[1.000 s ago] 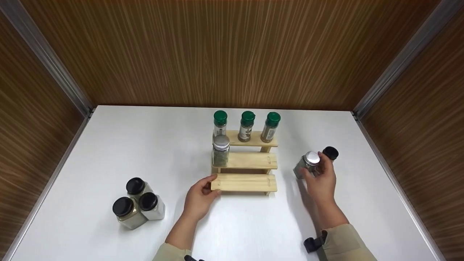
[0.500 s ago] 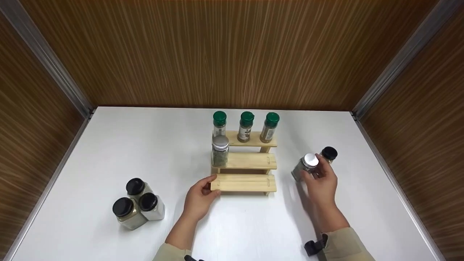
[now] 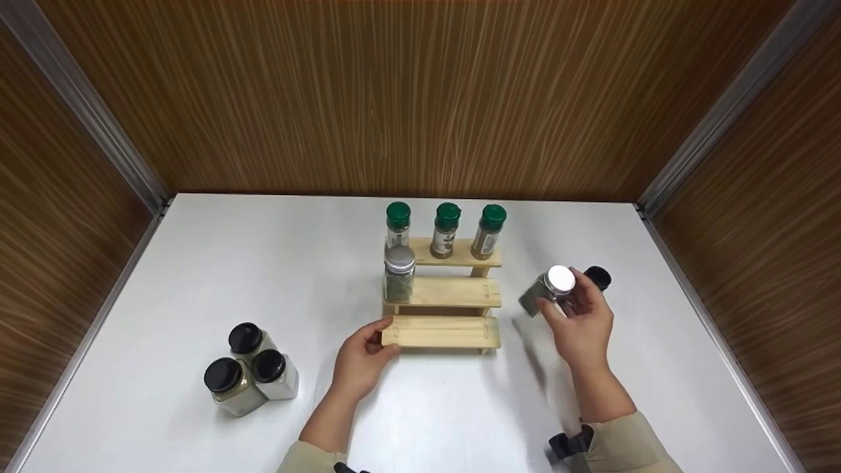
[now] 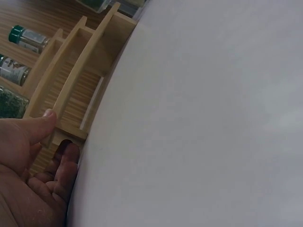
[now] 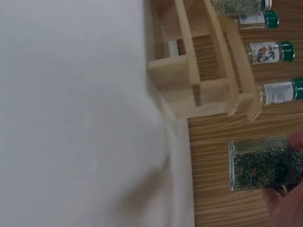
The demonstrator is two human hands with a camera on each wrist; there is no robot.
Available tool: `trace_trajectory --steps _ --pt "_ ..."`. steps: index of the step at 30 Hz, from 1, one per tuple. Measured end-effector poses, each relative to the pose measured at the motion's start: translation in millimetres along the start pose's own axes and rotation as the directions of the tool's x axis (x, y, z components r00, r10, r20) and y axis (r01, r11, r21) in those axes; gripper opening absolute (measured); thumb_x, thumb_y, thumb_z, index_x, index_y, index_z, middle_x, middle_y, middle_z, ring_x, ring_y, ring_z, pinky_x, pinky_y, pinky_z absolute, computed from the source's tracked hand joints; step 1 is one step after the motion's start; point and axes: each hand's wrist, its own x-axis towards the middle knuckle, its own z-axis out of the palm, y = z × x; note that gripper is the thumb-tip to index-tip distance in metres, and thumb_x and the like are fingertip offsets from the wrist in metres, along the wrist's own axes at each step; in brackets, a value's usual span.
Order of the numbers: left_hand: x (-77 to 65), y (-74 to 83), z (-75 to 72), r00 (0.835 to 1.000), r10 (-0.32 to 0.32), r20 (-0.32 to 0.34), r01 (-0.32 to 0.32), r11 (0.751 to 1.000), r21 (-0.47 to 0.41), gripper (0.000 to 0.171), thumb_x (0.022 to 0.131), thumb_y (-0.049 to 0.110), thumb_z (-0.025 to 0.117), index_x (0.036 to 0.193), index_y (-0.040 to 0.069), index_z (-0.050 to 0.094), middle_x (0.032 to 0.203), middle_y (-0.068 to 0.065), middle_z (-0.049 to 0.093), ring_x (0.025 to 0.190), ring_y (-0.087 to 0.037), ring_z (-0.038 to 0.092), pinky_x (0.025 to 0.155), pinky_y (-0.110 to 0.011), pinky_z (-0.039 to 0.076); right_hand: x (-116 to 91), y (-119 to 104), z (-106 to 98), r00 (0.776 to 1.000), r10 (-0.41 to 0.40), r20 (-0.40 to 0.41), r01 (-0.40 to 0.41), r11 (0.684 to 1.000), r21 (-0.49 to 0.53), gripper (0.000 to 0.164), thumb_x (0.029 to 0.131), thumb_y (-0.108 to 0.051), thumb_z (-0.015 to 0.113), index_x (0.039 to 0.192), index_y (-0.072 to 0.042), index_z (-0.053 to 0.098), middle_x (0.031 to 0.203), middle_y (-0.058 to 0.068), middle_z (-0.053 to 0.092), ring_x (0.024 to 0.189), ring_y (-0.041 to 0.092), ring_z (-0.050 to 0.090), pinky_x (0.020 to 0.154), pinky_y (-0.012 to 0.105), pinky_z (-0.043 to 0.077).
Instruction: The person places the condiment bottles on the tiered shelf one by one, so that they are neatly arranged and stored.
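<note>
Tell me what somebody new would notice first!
Probably the three green-capped bottles lined up on the top step of the wooden rack. Next, right of it, a silver-lidded jar tilted in the right hand. Then three black-lidded jars clustered on the table, left of the rack.

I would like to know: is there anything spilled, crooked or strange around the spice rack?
Nothing stands out. No spill shows on the white table, and the green-capped bottles on the wooden rack stand upright. Only the silver-lidded herb jar in the right hand is tilted, apparently from being held.
</note>
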Motion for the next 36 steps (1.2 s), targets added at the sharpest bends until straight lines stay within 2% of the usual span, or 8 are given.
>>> trace_trajectory --steps 8,16,22,29,36 --pt "-0.9 0.2 -0.5 1.0 -0.006 0.005 0.006 1.0 -0.001 0.05 0.093 0.004 0.08 0.14 0.0 0.066 0.108 -0.013 0.065 0.095 -0.021 0.062 0.083 -0.03 0.054 -0.2 -19.0 20.1 0.997 -0.059 0.055 0.055 0.996 0.064 0.057 0.078 0.023 0.075 0.132 0.017 0.058 0.127 0.029 0.067 0.107 0.007 0.068 0.097 0.022 0.054" --pt "-0.7 0.3 -0.5 1.0 0.003 0.002 -0.003 1.0 0.011 0.05 0.092 0.005 0.081 0.14 0.0 0.066 0.106 -0.012 0.066 0.095 -0.022 0.063 0.084 -0.031 0.054 -1.8 -27.1 45.3 0.982 -0.134 0.132 0.101 0.968 0.232 0.057 0.074 0.027 0.071 0.129 0.022 0.056 0.115 0.005 0.066 0.103 0.011 0.068 0.096 0.024 0.056" --pt "-0.1 -0.8 -0.2 1.0 0.009 0.0 -0.009 1.0 0.019 0.05 0.092 0.005 0.081 0.14 0.001 0.066 0.105 -0.011 0.066 0.094 -0.022 0.063 0.083 -0.032 0.055 -3.7 -29.8 61.4 0.968 -0.154 0.2 0.104 0.965 0.241 0.058 0.074 0.026 0.072 0.13 0.021 0.056 0.116 0.007 0.065 0.105 0.011 0.068 0.098 0.026 0.056" --pt "0.6 -0.7 -0.8 1.0 0.018 -0.001 -0.018 1.0 0.007 0.05 0.091 0.003 0.081 0.139 -0.001 0.067 0.105 -0.012 0.066 0.093 -0.021 0.063 0.082 -0.029 0.055 -4.4 -34.9 74.5 0.932 -0.164 0.324 0.114 0.979 0.169 0.056 0.079 0.021 0.075 0.132 0.01 0.063 0.125 0.018 0.064 0.111 0.018 0.068 0.101 0.03 0.055" --pt "-1.1 -0.2 -1.9 1.0 0.003 0.009 -0.003 1.0 0.018 0.05 0.092 0.006 0.081 0.14 0.001 0.066 0.107 -0.012 0.066 0.095 -0.021 0.063 0.084 -0.031 0.054 -7.8 -34.3 87.7 0.885 -0.169 0.434 0.083 0.974 0.209 0.057 0.079 0.022 0.073 0.133 0.01 0.062 0.128 0.018 0.063 0.111 0.023 0.065 0.102 0.034 0.055"
